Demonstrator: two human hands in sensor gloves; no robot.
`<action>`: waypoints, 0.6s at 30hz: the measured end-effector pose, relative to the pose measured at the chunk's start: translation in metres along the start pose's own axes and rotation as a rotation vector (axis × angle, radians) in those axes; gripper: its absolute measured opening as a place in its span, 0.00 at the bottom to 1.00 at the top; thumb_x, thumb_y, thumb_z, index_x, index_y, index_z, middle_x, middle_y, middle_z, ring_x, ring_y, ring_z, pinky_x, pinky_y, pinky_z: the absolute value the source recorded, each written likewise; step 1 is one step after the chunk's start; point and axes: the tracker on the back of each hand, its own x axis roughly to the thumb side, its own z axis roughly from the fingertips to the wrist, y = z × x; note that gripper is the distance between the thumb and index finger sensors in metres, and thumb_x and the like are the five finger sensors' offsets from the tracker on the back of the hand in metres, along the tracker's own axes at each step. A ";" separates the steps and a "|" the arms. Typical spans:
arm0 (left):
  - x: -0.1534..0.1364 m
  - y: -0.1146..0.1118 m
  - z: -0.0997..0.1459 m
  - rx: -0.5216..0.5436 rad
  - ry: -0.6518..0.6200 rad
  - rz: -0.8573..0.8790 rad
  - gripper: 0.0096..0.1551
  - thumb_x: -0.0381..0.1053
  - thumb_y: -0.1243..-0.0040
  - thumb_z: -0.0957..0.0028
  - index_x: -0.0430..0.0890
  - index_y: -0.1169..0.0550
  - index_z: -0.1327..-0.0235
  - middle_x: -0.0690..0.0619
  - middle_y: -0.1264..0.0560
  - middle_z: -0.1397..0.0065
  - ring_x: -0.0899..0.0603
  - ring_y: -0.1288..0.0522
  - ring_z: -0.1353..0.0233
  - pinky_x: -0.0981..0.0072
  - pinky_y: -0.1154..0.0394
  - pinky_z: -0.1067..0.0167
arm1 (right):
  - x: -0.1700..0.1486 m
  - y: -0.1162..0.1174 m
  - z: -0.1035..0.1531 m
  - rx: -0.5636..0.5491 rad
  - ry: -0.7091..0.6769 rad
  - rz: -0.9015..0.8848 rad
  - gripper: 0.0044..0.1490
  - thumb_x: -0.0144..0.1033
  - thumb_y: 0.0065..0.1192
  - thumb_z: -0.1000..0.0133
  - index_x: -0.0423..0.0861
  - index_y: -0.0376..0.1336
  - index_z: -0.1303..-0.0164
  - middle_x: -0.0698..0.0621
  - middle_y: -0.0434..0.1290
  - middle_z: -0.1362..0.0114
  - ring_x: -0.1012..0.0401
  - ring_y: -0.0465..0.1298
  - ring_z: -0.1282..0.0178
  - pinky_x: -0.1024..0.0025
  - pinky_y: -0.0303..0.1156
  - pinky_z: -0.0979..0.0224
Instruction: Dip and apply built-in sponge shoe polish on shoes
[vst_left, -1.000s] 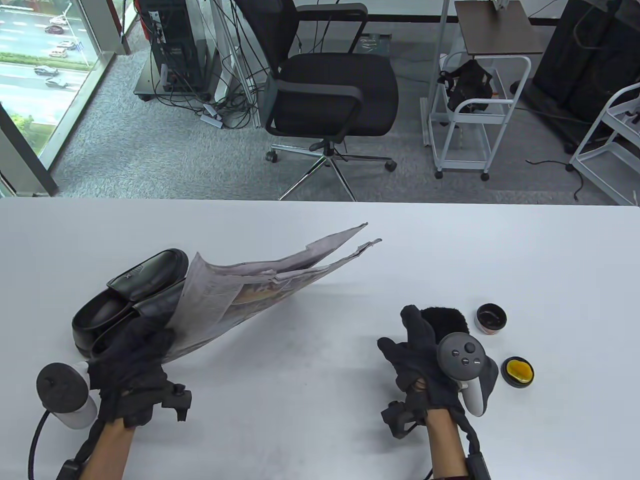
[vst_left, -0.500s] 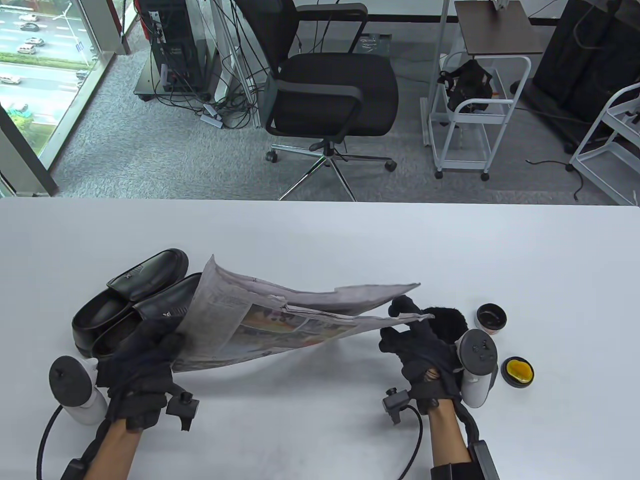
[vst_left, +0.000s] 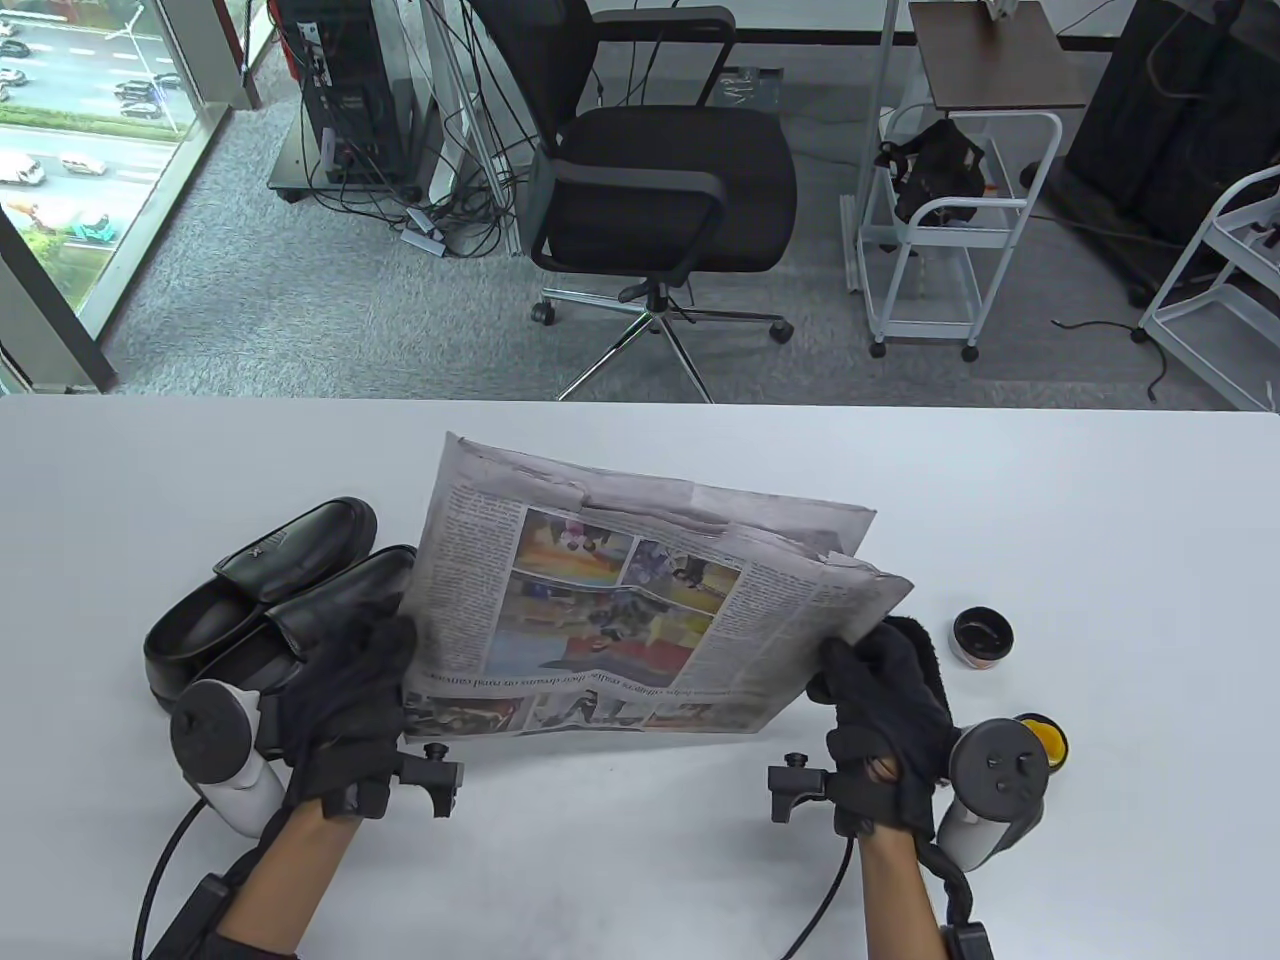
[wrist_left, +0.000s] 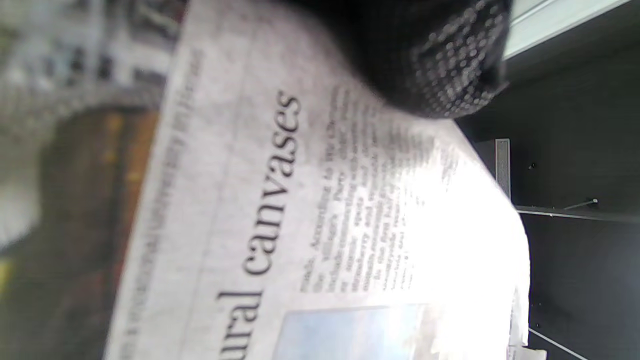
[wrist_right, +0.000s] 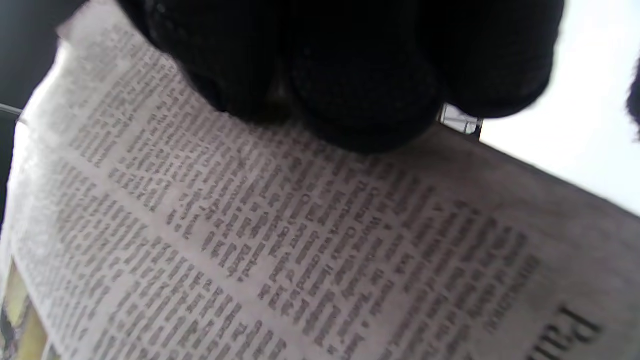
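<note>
Both of your hands pinch the newspaper (vst_left: 640, 610) in the table view, left hand (vst_left: 345, 705) at its near left corner, right hand (vst_left: 880, 715) at its near right edge, sheet raised off the table (vst_left: 1100, 520). Your shoes (vst_left: 265, 600) lie left, toes pointing far-right, nearer your left hand; the polish tin (vst_left: 982, 637) sits right. From the left wrist, a gloved fingertip (wrist_left: 430, 55) presses print. From the right wrist, curled fingers (wrist_right: 360, 75) clamp the page

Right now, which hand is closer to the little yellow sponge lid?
The right hand. It holds the newspaper's near right corner, just left of the yellow sponge lid. The left hand holds the newspaper's near left corner, far across the table by the shoes.
</note>
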 end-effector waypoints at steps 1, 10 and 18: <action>-0.002 -0.003 -0.002 -0.007 -0.001 -0.005 0.20 0.56 0.34 0.48 0.48 0.17 0.47 0.47 0.13 0.42 0.44 0.11 0.45 0.46 0.19 0.39 | 0.000 -0.001 0.000 0.006 0.009 0.011 0.22 0.36 0.70 0.53 0.48 0.70 0.48 0.43 0.78 0.44 0.61 0.82 0.68 0.56 0.82 0.54; -0.039 -0.008 -0.022 -0.301 0.121 -0.218 0.45 0.70 0.46 0.42 0.46 0.35 0.16 0.30 0.36 0.16 0.22 0.31 0.26 0.28 0.38 0.33 | -0.016 0.009 -0.004 0.177 0.031 -0.245 0.22 0.34 0.65 0.50 0.49 0.68 0.45 0.38 0.76 0.36 0.55 0.87 0.51 0.54 0.84 0.45; -0.025 0.013 -0.012 -0.349 0.116 -0.415 0.58 0.74 0.46 0.43 0.35 0.44 0.14 0.27 0.43 0.16 0.31 0.26 0.35 0.34 0.29 0.39 | -0.009 0.013 -0.006 0.399 -0.088 -0.352 0.20 0.37 0.67 0.48 0.50 0.69 0.46 0.41 0.75 0.32 0.52 0.84 0.41 0.48 0.78 0.35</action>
